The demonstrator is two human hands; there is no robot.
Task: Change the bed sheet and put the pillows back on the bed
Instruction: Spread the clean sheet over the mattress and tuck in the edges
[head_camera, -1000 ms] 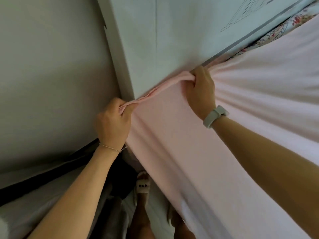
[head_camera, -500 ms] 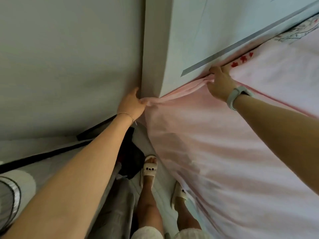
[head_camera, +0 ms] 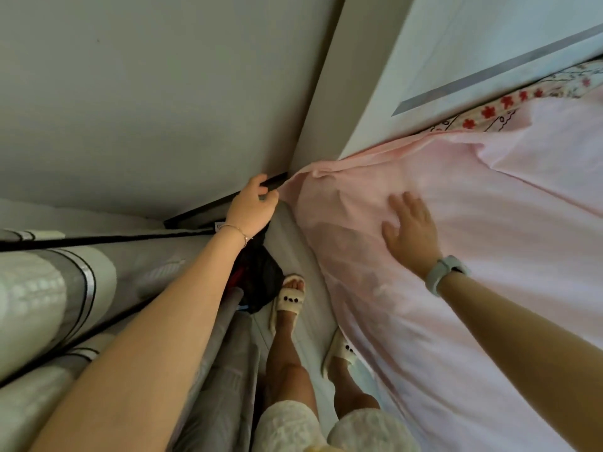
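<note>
Pink bed sheet covers the mattress on my right, spread from the white headboard down over the near side, where it hangs toward the floor beside my slippered feet. Its top corner is bunched into folds at the headboard's end. Along the headboard a strip of flowered fabric with red blossoms shows above the pink edge (whether that is the old sheet or a mattress cover, I cannot tell).

My left hand reaches to the corner, fingers curled at the very tip of the pink cloth; they seem to pinch the hem, though the contact is partly hidden by my own knuckles. My right hand lies flat on the sheet just below the bunched corner, fingers straight and spread, pressing the cloth down and gripping nothing. A pale wristband sits on that wrist, a thin bracelet on the left.

I judge the sheet to be thin, light and soft. It creases readily and would slide on the mattress if tugged from the middle. The best hold looks like the hem at the corner, where the folds gather, with the flat palm anchoring the cloth while the corner is pulled taut and tucked.

To my left stands a grey striped fabric surface.
</note>
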